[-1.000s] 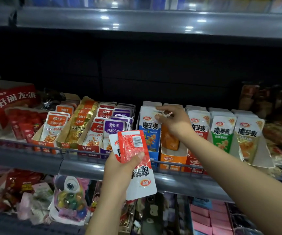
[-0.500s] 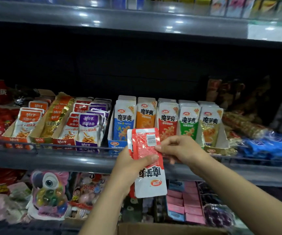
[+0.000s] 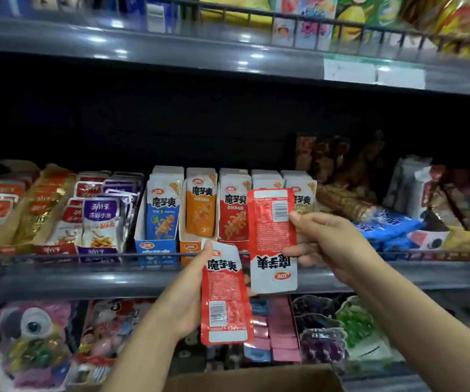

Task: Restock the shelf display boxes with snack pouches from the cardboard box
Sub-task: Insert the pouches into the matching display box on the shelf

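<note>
My left hand (image 3: 191,292) grips a red and white snack pouch (image 3: 224,295), its back side facing me, below the shelf rail. My right hand (image 3: 324,244) pinches a second red and white pouch (image 3: 272,241), held upside down in front of the display boxes. On the middle shelf stand the blue display box (image 3: 156,250), the orange one (image 3: 190,247) and the red one (image 3: 232,210) behind the raised pouch, each with upright pouches. The cardboard box (image 3: 253,377) shows its rim at the bottom edge.
A wire rail (image 3: 58,257) runs along the shelf front. Left of the display boxes stand trays of purple, red and gold snack packs (image 3: 101,219). Blue bags (image 3: 383,224) lie to the right. Toys and sweets (image 3: 33,335) fill the lower shelf.
My right hand has pulled one pouch off the stack in my left hand and lifted it up and right. My left hand dropped slightly with the other pouch. The view shifted right.
</note>
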A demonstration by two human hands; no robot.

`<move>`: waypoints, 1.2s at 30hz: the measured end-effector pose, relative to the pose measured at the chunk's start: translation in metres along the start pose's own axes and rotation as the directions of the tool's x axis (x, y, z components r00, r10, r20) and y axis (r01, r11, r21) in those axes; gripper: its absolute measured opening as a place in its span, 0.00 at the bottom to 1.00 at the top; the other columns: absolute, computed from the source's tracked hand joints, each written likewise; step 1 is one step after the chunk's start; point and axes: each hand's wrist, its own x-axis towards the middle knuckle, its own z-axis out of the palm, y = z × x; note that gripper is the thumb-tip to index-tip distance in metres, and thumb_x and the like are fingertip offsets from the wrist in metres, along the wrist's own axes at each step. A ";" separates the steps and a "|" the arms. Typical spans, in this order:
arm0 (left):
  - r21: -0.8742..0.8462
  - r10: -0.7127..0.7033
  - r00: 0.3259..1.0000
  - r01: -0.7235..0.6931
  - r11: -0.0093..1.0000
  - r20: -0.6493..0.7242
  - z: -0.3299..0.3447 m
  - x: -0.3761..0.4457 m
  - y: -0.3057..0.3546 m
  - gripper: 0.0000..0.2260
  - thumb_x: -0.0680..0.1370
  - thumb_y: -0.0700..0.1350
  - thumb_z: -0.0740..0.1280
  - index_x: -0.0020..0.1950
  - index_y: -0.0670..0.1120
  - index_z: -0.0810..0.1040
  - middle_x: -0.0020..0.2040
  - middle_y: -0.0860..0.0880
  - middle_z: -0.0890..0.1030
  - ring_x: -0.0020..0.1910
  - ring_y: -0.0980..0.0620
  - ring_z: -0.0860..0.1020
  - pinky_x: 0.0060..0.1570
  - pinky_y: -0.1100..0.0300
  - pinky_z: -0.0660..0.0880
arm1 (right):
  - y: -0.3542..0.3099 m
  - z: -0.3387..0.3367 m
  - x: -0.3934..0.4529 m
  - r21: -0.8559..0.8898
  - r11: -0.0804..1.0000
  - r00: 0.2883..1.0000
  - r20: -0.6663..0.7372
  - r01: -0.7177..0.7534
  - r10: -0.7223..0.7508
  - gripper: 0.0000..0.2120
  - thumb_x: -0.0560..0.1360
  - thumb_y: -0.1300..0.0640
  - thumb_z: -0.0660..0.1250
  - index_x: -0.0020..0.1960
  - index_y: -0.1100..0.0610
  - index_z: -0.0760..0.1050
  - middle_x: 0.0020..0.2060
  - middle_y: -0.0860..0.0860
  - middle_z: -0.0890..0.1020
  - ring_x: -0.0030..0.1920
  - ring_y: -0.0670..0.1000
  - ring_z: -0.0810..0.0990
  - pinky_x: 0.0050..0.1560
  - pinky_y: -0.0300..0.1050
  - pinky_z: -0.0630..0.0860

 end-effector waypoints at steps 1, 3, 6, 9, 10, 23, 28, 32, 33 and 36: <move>0.001 -0.004 1.000 0.004 1.000 0.013 0.000 0.001 0.000 0.23 0.80 0.60 0.51 0.61 0.47 0.76 0.51 0.40 0.84 0.48 0.41 0.83 0.44 0.51 0.80 | -0.001 0.000 -0.002 -0.007 1.000 1.000 -0.011 0.029 -0.029 0.09 0.74 0.53 0.67 0.43 0.60 0.78 0.38 0.56 0.85 0.32 0.52 0.84 0.23 0.37 0.76; -0.019 -0.012 1.000 0.012 1.000 0.025 -0.001 0.002 -0.001 0.27 0.79 0.63 0.50 0.64 0.46 0.74 0.54 0.35 0.82 0.51 0.37 0.82 0.52 0.46 0.77 | -0.003 0.000 -0.006 -0.031 0.995 0.994 -0.052 0.097 -0.099 0.10 0.74 0.53 0.68 0.40 0.58 0.79 0.37 0.54 0.85 0.35 0.54 0.85 0.25 0.39 0.77; -0.037 -0.024 1.000 0.025 0.999 0.016 -0.004 0.005 -0.004 0.28 0.79 0.64 0.49 0.65 0.45 0.73 0.54 0.34 0.81 0.52 0.35 0.81 0.53 0.44 0.75 | -0.003 0.001 -0.011 -0.081 0.982 0.981 -0.087 0.168 -0.175 0.10 0.73 0.53 0.70 0.37 0.58 0.80 0.39 0.52 0.85 0.37 0.56 0.85 0.29 0.42 0.79; -0.066 -0.049 0.999 0.049 0.997 -0.008 -0.005 0.005 -0.006 0.28 0.78 0.63 0.53 0.64 0.42 0.74 0.52 0.35 0.82 0.49 0.38 0.82 0.52 0.43 0.77 | 0.004 0.001 -0.015 -0.130 0.964 0.969 -0.046 0.234 -0.241 0.08 0.71 0.53 0.71 0.37 0.58 0.81 0.38 0.52 0.85 0.37 0.50 0.85 0.32 0.39 0.80; -0.075 -0.053 0.998 0.052 0.996 -0.018 -0.005 0.004 -0.006 0.28 0.77 0.63 0.55 0.62 0.41 0.74 0.50 0.36 0.82 0.47 0.40 0.82 0.50 0.43 0.77 | 0.006 0.001 -0.018 -0.178 0.947 0.960 -0.033 0.267 -0.277 0.08 0.70 0.54 0.71 0.37 0.58 0.82 0.36 0.50 0.85 0.36 0.47 0.84 0.33 0.37 0.79; -0.010 0.026 1.000 -0.026 1.000 -0.016 0.008 0.012 -0.014 0.12 0.81 0.47 0.59 0.61 0.46 0.77 0.41 0.47 0.84 0.37 0.52 0.82 0.39 0.57 0.78 | 0.051 -0.002 -0.023 -0.510 0.627 0.806 0.308 0.588 -0.506 0.12 0.59 0.40 0.71 0.41 0.42 0.82 0.56 0.33 0.75 0.56 0.30 0.74 0.55 0.24 0.70; 0.015 0.017 0.995 -0.016 1.000 -0.096 0.006 0.013 -0.019 0.11 0.74 0.41 0.67 0.55 0.38 0.77 0.41 0.43 0.85 0.37 0.50 0.83 0.39 0.56 0.77 | 0.058 0.001 -0.021 -0.468 0.669 0.817 0.314 0.577 -0.484 0.13 0.59 0.41 0.72 0.42 0.43 0.83 0.62 0.33 0.71 0.56 0.32 0.76 0.56 0.27 0.72; -0.027 0.024 0.988 -0.029 0.999 -0.152 0.008 0.014 -0.022 0.07 0.74 0.41 0.69 0.49 0.41 0.75 0.39 0.44 0.85 0.37 0.48 0.83 0.40 0.53 0.78 | 0.063 0.001 -0.019 -0.418 0.729 0.837 0.348 0.542 -0.423 0.14 0.60 0.47 0.74 0.46 0.45 0.82 0.66 0.32 0.67 0.58 0.33 0.75 0.54 0.28 0.73; -0.023 0.035 0.985 -0.040 0.999 -0.169 0.009 0.014 -0.023 0.10 0.73 0.43 0.70 0.51 0.42 0.75 0.41 0.43 0.85 0.39 0.46 0.84 0.42 0.51 0.79 | 0.065 0.002 -0.019 -0.385 0.759 0.843 0.355 0.525 -0.403 0.16 0.60 0.49 0.75 0.48 0.46 0.82 0.67 0.33 0.66 0.58 0.34 0.75 0.54 0.29 0.73; 0.027 0.123 0.962 -0.120 0.992 -0.245 0.009 0.015 -0.023 0.18 0.70 0.46 0.73 0.58 0.43 0.75 0.45 0.44 0.85 0.42 0.45 0.84 0.45 0.50 0.80 | 0.066 0.003 -0.018 -0.293 0.826 0.853 0.374 0.481 -0.364 0.25 0.60 0.54 0.76 0.56 0.46 0.78 0.70 0.34 0.63 0.60 0.39 0.77 0.57 0.35 0.75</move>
